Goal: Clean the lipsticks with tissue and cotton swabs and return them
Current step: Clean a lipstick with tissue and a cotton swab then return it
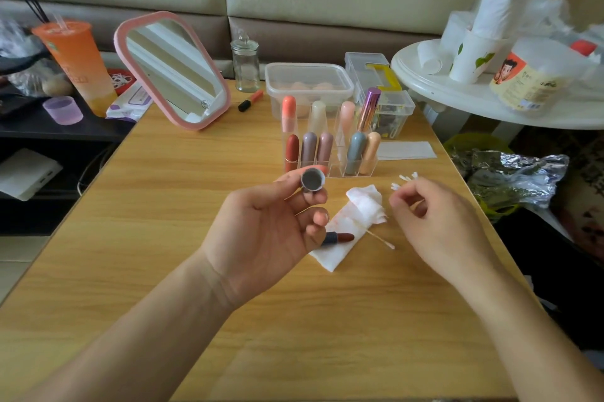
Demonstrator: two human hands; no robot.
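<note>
Left hand (261,228) fingers pinch lipstick cap (312,180); right hand (434,222) fingers pinch cotton swabs (405,177); uncapped lipstick (340,238) on tissue (362,205) between them.

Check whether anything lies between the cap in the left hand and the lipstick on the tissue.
Nothing visible does. The left hand holds the cap, and the lipstick lies bare on the tissue just beside that hand. A loose swab lies off to the right, out of the way.
</note>
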